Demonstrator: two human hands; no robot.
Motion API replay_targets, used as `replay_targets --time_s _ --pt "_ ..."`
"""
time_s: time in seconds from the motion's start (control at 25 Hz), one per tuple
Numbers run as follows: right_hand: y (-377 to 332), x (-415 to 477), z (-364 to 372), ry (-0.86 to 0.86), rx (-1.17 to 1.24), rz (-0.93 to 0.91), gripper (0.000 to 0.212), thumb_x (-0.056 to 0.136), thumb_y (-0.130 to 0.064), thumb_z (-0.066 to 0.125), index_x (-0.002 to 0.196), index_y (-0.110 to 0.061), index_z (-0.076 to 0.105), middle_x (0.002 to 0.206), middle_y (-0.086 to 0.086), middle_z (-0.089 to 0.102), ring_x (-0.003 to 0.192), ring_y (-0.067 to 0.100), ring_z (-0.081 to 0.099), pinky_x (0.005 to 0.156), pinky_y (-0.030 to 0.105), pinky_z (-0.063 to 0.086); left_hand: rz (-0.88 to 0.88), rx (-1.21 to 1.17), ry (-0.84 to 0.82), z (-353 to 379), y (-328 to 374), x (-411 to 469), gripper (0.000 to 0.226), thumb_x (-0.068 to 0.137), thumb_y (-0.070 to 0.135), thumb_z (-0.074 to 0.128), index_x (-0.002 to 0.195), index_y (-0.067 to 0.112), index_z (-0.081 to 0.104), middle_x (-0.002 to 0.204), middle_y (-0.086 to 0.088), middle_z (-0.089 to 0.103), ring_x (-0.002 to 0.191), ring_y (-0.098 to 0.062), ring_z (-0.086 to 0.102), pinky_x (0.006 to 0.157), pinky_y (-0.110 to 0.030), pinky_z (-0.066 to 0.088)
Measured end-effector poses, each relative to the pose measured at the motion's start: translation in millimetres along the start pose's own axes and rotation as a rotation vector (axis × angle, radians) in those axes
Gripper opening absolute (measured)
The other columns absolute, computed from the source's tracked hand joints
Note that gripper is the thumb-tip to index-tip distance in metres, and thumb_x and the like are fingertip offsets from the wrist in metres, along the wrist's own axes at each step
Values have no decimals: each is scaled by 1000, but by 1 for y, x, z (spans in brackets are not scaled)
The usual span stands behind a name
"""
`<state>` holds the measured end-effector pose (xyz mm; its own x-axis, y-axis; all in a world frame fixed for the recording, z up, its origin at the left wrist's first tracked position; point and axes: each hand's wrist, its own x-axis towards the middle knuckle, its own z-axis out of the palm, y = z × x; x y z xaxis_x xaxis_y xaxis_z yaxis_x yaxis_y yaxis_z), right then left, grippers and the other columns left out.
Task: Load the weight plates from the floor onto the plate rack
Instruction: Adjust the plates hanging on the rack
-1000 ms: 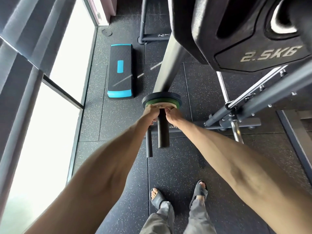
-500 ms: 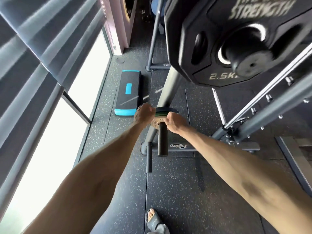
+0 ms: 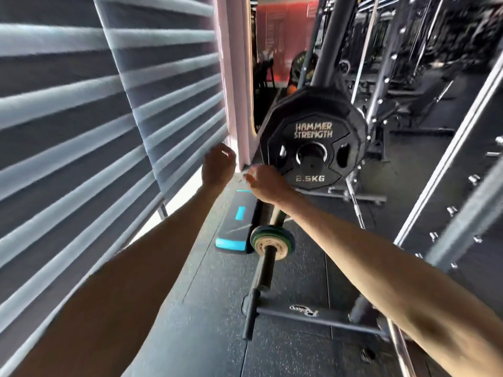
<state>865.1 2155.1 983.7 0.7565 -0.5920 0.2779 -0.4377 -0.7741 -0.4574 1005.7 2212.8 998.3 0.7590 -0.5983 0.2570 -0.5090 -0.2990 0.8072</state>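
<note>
blinds (image 3: 81, 118) close on left, big black plate (image 3: 313, 140) blocks right, narrow gap between, lower peg (image 3: 265, 270) front end free

Both forearms (image 3: 141, 281) are bare to the wrists, as are the left hand (image 3: 217, 167) and right hand (image 3: 265, 183)

Speckled rubber floor (image 3: 206, 322) carrying the plate rack (image 3: 299, 314); teal-edged step platform (image 3: 236, 227) at its 11 o'clock. Rack pegs hold a small plate (image 3: 272, 239) and a 2.5KG plate (image 3: 313, 137).
</note>
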Motion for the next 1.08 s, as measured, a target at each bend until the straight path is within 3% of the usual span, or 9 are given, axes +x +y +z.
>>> replay_targets --time_s 0.16,0.28,0.36,0.48,0.6,0.72,0.8,0.92,1.08 --pt "-27 -12 -73 253 141 -75 35 97 -31 43 92 -6 67 89 16 73 81 37 71 78 47 57 217 -73 166 -38 74 -31 25 92 28 50 97 12 67 91 -7 75 84 -25 73 81 -38 59" --pt "-22 -29 -121 415 225 -87 31 96 -31 41 89 -13 65 81 7 73 76 27 71 71 47 58 445 -91 181 -25 115 -56 22 97 23 53 102 7 67 97 -9 74 87 -24 72 78 -28 55" --pt "-6 -43 -143 622 153 -135 26 99 -28 43 93 -13 64 85 5 72 79 21 70 71 43 57 529 -122 115 -6 129 -67 30 99 30 53 119 8 60 113 -12 66 105 -27 65 88 -36 54" --pt "34 -65 -160 868 -46 -105 23 100 -27 48 111 -12 60 109 7 61 106 22 57 97 42 49 487 -74 11 23 126 -71 63 97 55 46 148 18 35 143 -13 43 134 -30 42 107 -50 42" --pt "74 -72 -160 823 -93 86 44 99 -36 52 133 -8 48 132 13 49 129 29 43 114 48 34 487 -86 6 40 115 -68 83 89 73 34 155 26 19 155 -11 29 145 -31 27 114 -58 31" --pt "95 -73 -147 623 98 143 67 99 -50 48 151 -11 29 150 13 37 142 28 32 119 47 27 552 -80 13 51 106 -62 85 86 80 26 156 32 15 155 -9 30 145 -30 28 114 -60 30" --pt "98 -74 -139 569 205 102 71 98 -53 48 154 -15 24 152 11 37 142 25 34 117 42 31 576 -101 28 57 100 -57 85 87 80 28 156 33 14 155 -8 31 144 -28 29 113 -60 31" --pt "97 -72 -135 634 219 65 66 98 -45 53 151 -16 28 148 9 40 139 20 34 109 29 31 596 -146 48 65 93 -52 79 91 75 31 157 36 13 157 -5 27 146 -25 25 113 -61 31" --pt "102 -67 -131 690 189 77 66 97 -45 55 149 -12 31 145 10 41 136 20 37 104 25 34 605 -175 74 71 90 -54 73 95 67 33 157 34 13 158 -2 24 147 -23 23 115 -60 29"
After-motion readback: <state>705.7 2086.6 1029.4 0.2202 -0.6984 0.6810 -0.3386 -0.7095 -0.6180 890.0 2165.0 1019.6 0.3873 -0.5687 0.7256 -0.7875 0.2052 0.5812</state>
